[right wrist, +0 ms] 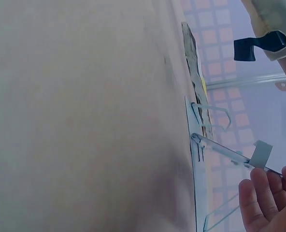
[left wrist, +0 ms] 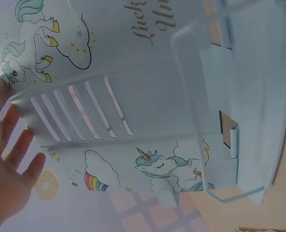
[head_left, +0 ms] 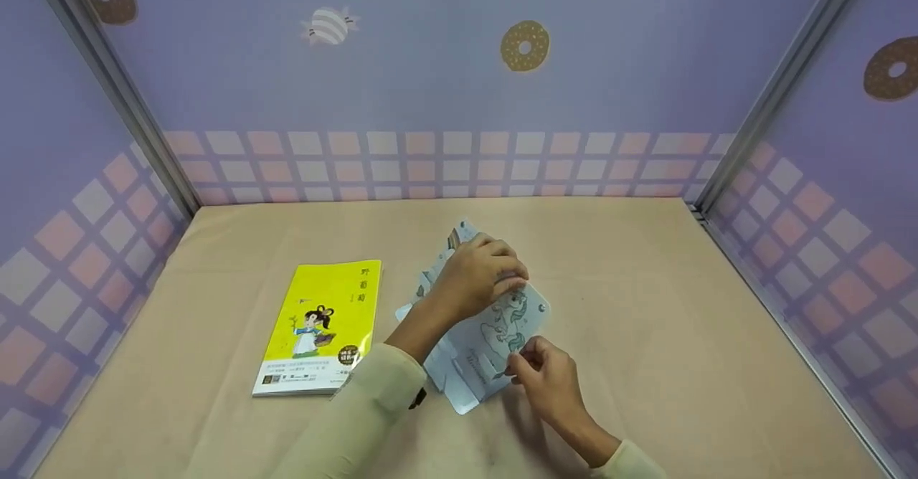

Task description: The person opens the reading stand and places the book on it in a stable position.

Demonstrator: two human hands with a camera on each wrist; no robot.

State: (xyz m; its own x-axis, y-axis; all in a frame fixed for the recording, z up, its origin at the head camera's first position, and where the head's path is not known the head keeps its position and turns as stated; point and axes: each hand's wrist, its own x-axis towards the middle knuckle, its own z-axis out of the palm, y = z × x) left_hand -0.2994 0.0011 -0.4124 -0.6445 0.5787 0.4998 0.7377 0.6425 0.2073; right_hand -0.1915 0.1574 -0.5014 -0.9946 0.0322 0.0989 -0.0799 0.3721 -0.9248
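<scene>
One book stand, back tipped up off its base: brace high, work low

Yellow book lies flat at far left, apart from the stand; left sleeve passes close, so don't drag it. Left hand is partly closed over the top edge, thumb in front. Treat it as a brace: light hold, no twist. Stand sits mid-table, angled, base plate low on the cloth, wire page holder in front. Right hand has thumb and forefinger nearly together, pinching the stand's right edge near a small tab; can't tell if it has the tab itself. I'd move that edge slowly, keep the back square so the hinge doesn't bind, fingertips out of the fold, test the lean before releasing the top
</scene>
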